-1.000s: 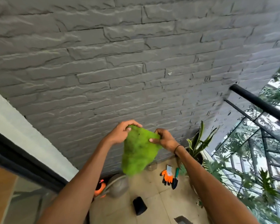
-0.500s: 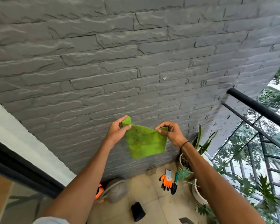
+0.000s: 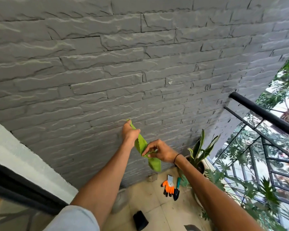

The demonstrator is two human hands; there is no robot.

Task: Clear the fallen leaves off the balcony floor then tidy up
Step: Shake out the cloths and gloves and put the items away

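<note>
A bright green cloth [image 3: 154,163] hangs in the air in front of the grey brick wall, drawn into a narrow slanting strip. My left hand [image 3: 129,132] pinches its upper end, raised high near the wall. My right hand [image 3: 158,151] pinches the cloth lower down, and a short tail dangles below it. Both arms reach forward from the bottom of the view. No fallen leaves show on the visible patch of beige floor tiles [image 3: 154,205].
Orange and black garden gloves [image 3: 168,189] and a small trowel [image 3: 176,191] lie on the tiles. A potted plant [image 3: 198,155] stands in the corner. A black pot [image 3: 140,220] and a grey object [image 3: 122,200] sit nearer. A black railing [image 3: 264,114] runs along the right.
The cloth went from a spread sheet held by two top corners to a narrow strip. My left hand rose with one end while my right hand dropped to grip it lower.
</note>
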